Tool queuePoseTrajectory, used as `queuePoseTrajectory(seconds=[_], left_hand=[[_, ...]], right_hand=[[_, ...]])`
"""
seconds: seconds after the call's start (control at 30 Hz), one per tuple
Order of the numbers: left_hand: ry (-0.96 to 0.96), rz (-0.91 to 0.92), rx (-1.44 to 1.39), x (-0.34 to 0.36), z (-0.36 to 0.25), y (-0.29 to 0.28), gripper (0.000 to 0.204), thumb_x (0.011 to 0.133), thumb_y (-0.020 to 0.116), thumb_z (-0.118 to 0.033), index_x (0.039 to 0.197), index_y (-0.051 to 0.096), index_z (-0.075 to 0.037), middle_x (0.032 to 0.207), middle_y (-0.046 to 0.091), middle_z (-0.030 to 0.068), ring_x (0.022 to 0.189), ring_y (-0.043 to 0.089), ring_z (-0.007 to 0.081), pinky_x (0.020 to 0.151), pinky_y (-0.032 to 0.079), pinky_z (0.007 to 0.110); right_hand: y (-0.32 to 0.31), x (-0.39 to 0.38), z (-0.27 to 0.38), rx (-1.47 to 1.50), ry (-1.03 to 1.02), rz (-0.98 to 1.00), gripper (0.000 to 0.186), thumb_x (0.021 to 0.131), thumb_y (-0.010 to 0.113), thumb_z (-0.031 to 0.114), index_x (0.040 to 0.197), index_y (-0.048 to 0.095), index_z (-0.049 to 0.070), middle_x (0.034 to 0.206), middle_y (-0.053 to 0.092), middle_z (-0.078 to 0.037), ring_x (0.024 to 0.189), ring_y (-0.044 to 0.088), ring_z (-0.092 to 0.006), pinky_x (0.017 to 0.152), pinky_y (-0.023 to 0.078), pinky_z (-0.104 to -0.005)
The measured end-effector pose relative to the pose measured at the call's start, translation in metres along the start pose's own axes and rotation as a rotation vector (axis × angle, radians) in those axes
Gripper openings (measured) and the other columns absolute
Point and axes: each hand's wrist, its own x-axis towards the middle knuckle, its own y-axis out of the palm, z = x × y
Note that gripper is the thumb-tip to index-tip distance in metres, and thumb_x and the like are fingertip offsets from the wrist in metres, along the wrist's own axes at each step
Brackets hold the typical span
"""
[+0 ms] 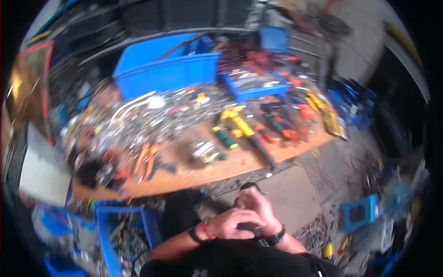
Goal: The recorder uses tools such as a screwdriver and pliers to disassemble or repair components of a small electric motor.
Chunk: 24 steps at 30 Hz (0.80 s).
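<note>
Below the workbench's near edge, my left hand (235,221) and my right hand (256,207) are together, both with curled fingers, the left partly overlapping the right. Whether anything is between them I cannot make out. A dark shape shows just beyond my right fingertips. On the wooden bench (194,180), blurred by motion, lie orange-handled pliers (143,159), a yellow-and-black tool (244,129), a green-and-yellow handled tool (226,138), a small pale object (203,152) and heaped small metal pieces (161,120).
A large blue bin (166,74) and a smaller blue tray (254,94) stand at the bench's back. A filled blue crate (104,231) sits below left. A blue stool (360,212) and coiled wire (309,233) are on the floor at right. A white panel (44,166) stands left.
</note>
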Motion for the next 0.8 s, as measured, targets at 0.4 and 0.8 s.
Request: queuePoseTrajectory(seconds=[0.4, 0.8], left_hand=[[0.015, 0.154, -0.114, 0.027, -0.004, 0.003, 0.038, 0.09, 0.071, -0.021, 0.12, 0.064, 0.001, 0.119, 0.067, 0.0148, 0.115, 0.063, 0.0261, 0.101, 0.048, 0.036], [0.001, 0.136, -0.141, 0.026, 0.005, 0.006, 0.039, 0.09, 0.07, -0.026, 0.121, 0.065, -0.002, 0.119, 0.068, 0.0121, 0.112, 0.065, 0.0259, 0.097, 0.048, 0.036]], right_hand=[[-0.02, -0.01, 0.006, 0.069, -0.029, 0.211, 0.053, 0.105, 0.039, 0.048, 0.117, 0.059, 0.0, 0.091, 0.059, -0.009, 0.087, 0.056, -0.018, 0.083, 0.046, -0.0313], [-0.022, -0.01, 0.008, 0.132, 0.007, 0.2, 0.057, 0.103, 0.042, 0.052, 0.113, 0.062, 0.0, 0.089, 0.06, -0.008, 0.084, 0.056, -0.0179, 0.079, 0.046, -0.0314]])
